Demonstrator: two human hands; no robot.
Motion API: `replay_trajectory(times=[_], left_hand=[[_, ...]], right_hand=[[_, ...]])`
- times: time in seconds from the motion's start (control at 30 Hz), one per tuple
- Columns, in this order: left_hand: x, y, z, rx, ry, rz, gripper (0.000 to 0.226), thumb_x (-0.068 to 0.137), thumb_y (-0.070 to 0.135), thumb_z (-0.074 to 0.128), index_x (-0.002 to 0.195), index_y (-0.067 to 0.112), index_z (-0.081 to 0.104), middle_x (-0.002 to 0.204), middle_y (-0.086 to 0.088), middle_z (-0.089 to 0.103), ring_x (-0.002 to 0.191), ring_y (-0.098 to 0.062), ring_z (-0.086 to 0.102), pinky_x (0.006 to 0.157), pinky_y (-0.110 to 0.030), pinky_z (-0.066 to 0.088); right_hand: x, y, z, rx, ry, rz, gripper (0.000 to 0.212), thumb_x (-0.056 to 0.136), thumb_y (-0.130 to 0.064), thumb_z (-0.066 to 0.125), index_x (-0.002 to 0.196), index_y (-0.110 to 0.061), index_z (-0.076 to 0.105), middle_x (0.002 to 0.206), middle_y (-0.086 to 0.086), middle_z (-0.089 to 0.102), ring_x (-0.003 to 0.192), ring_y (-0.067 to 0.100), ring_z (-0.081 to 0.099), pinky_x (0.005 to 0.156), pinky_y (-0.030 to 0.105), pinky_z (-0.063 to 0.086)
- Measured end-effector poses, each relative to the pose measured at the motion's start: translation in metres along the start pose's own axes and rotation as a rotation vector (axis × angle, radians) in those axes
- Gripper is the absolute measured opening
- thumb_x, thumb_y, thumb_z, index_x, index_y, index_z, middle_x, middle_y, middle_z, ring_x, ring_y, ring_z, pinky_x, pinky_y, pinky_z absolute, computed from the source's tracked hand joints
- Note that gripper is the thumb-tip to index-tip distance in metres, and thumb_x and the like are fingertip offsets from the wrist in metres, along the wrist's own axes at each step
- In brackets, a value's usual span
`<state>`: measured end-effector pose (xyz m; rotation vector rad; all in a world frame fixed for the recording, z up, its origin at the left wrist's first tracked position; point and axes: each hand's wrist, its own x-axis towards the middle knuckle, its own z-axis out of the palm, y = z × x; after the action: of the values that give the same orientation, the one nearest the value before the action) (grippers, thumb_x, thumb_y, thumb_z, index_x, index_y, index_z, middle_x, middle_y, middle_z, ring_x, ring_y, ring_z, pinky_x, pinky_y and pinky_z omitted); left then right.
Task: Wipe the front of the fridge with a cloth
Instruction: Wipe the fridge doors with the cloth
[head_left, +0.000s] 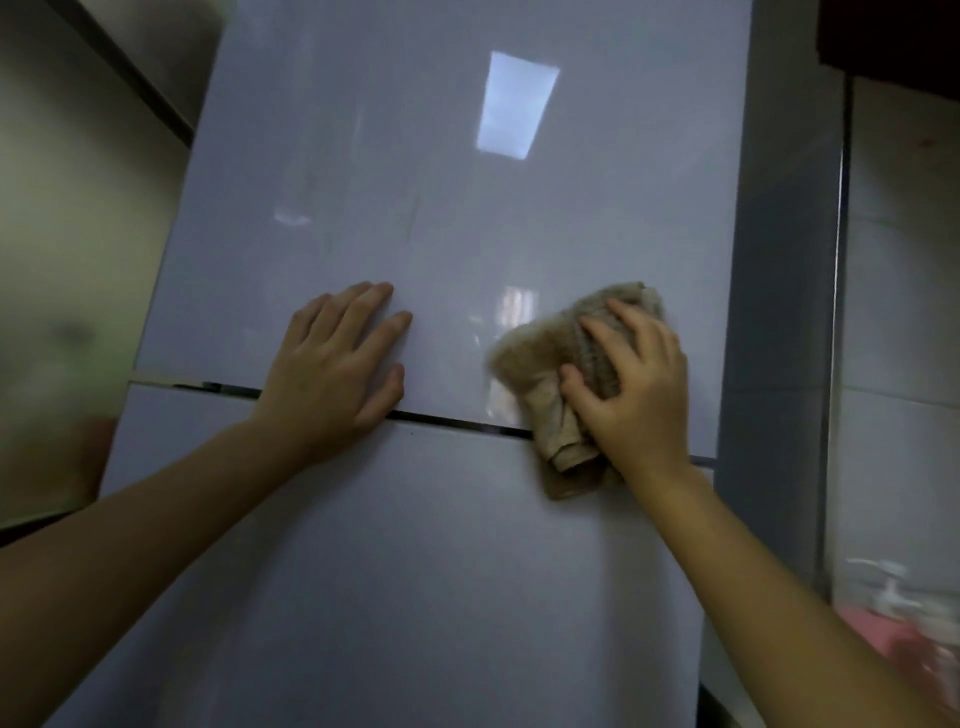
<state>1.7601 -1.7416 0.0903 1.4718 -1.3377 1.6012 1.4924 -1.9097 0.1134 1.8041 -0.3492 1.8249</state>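
A glossy grey-blue fridge front (426, 197) fills the view, with a dark seam (447, 420) between the upper and lower doors. My right hand (636, 384) presses a crumpled beige cloth (540, 364) flat against the upper door, just above the seam at the right; part of the cloth hangs over the seam. My left hand (340, 364) lies flat on the upper door to the left of the cloth, fingers spread, holding nothing.
The fridge's grey side panel (779, 322) runs down the right. Beyond it is a tiled wall (904, 312), with white pump bottles (888, 592) and a pink item (872, 634) low at the right. A blurred pale wall (78, 234) stands at the left.
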Motion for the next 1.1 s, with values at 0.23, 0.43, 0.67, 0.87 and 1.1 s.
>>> replay_trajectory(times=[0.23, 0.43, 0.67, 0.87, 1.1], left_hand=[[-0.002, 0.021, 0.006, -0.105, 0.021, -0.114, 0.059, 0.095, 0.043, 0.039, 0.143, 0.008, 0.049, 0.157, -0.021, 0.039, 0.146, -0.039, 0.035, 0.120, -0.053, 0.024], [-0.019, 0.026, 0.003, -0.089, 0.040, -0.031, 0.057, 0.096, 0.041, 0.039, 0.139, 0.007, 0.053, 0.152, -0.022, 0.045, 0.141, -0.040, 0.042, 0.112, -0.050, 0.032], [-0.030, 0.016, 0.003, -0.088, 0.046, -0.008, 0.056, 0.097, 0.041, 0.038, 0.139, 0.008, 0.054, 0.153, -0.021, 0.044, 0.141, -0.041, 0.042, 0.109, -0.051, 0.035], [-0.031, 0.012, 0.003, -0.089, 0.049, 0.008, 0.056, 0.098, 0.041, 0.037, 0.141, 0.008, 0.053, 0.154, -0.021, 0.043, 0.142, -0.041, 0.041, 0.111, -0.050, 0.033], [-0.054, -0.027, -0.010, -0.075, 0.081, -0.105, 0.053, 0.096, 0.038, 0.041, 0.138, 0.008, 0.055, 0.153, -0.021, 0.044, 0.139, -0.042, 0.043, 0.106, -0.051, 0.036]], right_hand=[[-0.047, 0.003, -0.014, 0.020, -0.028, 0.087, 0.053, 0.089, -0.044, 0.064, 0.135, -0.017, 0.064, 0.149, 0.009, 0.051, 0.139, 0.031, 0.043, 0.116, 0.047, 0.034], [-0.051, 0.025, -0.023, -0.050, -0.085, -0.128, 0.049, 0.089, -0.041, 0.069, 0.131, -0.016, 0.067, 0.146, 0.011, 0.056, 0.135, 0.034, 0.050, 0.112, 0.047, 0.041], [-0.057, 0.023, -0.027, 0.004, 0.004, 0.153, 0.050, 0.091, -0.040, 0.064, 0.134, -0.015, 0.063, 0.148, 0.010, 0.051, 0.138, 0.031, 0.043, 0.117, 0.047, 0.036], [-0.051, 0.017, -0.025, -0.061, -0.193, -0.252, 0.051, 0.090, -0.041, 0.066, 0.133, -0.014, 0.065, 0.148, 0.012, 0.053, 0.138, 0.035, 0.048, 0.112, 0.048, 0.040], [-0.027, -0.027, 0.003, 0.031, -0.107, -0.083, 0.048, 0.087, -0.040, 0.069, 0.128, -0.016, 0.066, 0.147, 0.009, 0.053, 0.138, 0.031, 0.045, 0.113, 0.043, 0.036]])
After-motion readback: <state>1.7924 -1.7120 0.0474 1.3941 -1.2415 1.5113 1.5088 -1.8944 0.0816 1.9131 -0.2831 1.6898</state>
